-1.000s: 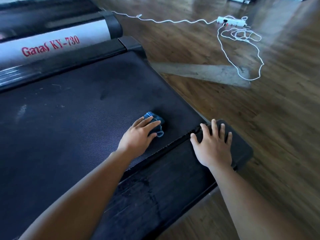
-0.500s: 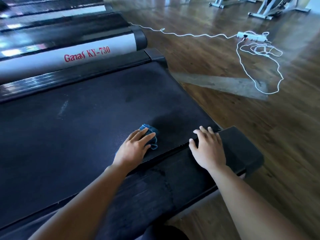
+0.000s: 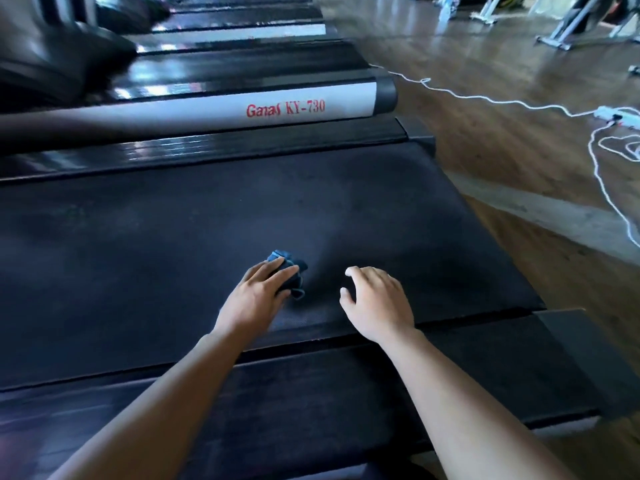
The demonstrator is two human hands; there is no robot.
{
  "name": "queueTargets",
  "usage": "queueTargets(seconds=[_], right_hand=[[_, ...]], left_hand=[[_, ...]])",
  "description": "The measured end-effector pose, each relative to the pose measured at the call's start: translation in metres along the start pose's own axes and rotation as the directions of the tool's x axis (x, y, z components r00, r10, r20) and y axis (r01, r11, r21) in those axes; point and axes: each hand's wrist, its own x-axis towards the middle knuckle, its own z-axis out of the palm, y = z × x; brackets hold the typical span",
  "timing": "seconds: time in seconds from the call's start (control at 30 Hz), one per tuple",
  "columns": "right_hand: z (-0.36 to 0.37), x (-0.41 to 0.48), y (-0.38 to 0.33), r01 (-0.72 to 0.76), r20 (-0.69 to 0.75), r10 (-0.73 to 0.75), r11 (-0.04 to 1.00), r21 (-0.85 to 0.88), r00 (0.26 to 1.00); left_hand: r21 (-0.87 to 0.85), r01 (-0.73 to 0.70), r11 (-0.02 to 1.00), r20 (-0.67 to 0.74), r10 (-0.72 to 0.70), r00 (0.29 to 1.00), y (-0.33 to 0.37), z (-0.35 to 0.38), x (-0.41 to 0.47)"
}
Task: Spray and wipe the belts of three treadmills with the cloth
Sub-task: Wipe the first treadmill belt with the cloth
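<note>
Pressing cloth (image 3: 293,271) onto belt (image 3: 173,254), left hand (image 3: 256,300)

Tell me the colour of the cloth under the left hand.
The crumpled cloth is dark blue; the head view shows it.

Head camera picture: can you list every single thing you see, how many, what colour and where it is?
belt: one, black, nearest treadmill, middle
cloth: one, blue, on the belt under the left hand's fingers
side rail: one, black, along the belt's near edge
silver rail: one, silver with red lettering, beyond the belt
further treadmills: count unclear, black, top left
floor: one, brown wood, right
cable: at least one, white, on the floor, right
power strip: one, white, right edge
exercise machines: count unclear, grey, top right
left hand: one, pressing the cloth
right hand: one, empty, fingers loosely curled, beside the cloth
</note>
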Motion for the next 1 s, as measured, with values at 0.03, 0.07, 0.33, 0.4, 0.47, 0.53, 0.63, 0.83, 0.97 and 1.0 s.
queueTargets(seconds=[0.03,0.07,0.33,0.4,0.47,0.53,0.63,0.83,0.97,1.0], right_hand=[[0.003,0.007,-0.013,0.024,0.010,-0.024,1.000,-0.006,1.000],[0.006,0.013,-0.026,0.047,0.019,-0.047,0.999,-0.009,0.999],[0.036,0.055,-0.133,0.171,0.068,-0.170,0.985,-0.013,0.983],[0.045,0.064,-0.159,0.191,0.073,-0.190,0.982,-0.009,0.979],[0.054,0.073,-0.187,0.208,0.081,-0.207,0.978,-0.002,0.975],[0.065,0.082,-0.216,0.229,0.091,-0.228,0.973,0.005,0.969],[0.081,0.094,-0.259,0.258,0.105,-0.258,0.966,0.014,0.961],[0.113,0.117,-0.339,0.274,0.127,-0.277,0.961,0.037,0.953],[0.133,0.131,-0.386,0.309,0.134,-0.312,0.950,0.046,0.940],[0.138,0.135,-0.398,0.322,0.133,-0.326,0.946,0.049,0.936]], left_hand=[[0.002,0.022,1.000,-0.007,-0.022,1.000,-0.010,-0.008,-0.003],[0.003,0.045,0.999,-0.014,-0.045,0.999,-0.019,-0.016,-0.006],[0.022,0.184,0.983,-0.083,-0.182,0.980,-0.107,-0.083,-0.028],[0.028,0.209,0.977,-0.096,-0.206,0.974,-0.130,-0.098,-0.035],[0.027,0.238,0.971,-0.110,-0.234,0.966,-0.152,-0.112,-0.043],[0.022,0.267,0.963,-0.124,-0.262,0.957,-0.176,-0.126,-0.051],[0.017,0.319,0.948,-0.139,-0.313,0.939,-0.211,-0.145,-0.065],[0.024,0.425,0.905,-0.186,-0.413,0.891,-0.281,-0.184,-0.092],[0.016,0.493,0.870,-0.233,-0.476,0.848,-0.325,-0.207,-0.103],[0.013,0.508,0.861,-0.249,-0.489,0.836,-0.335,-0.212,-0.106]])
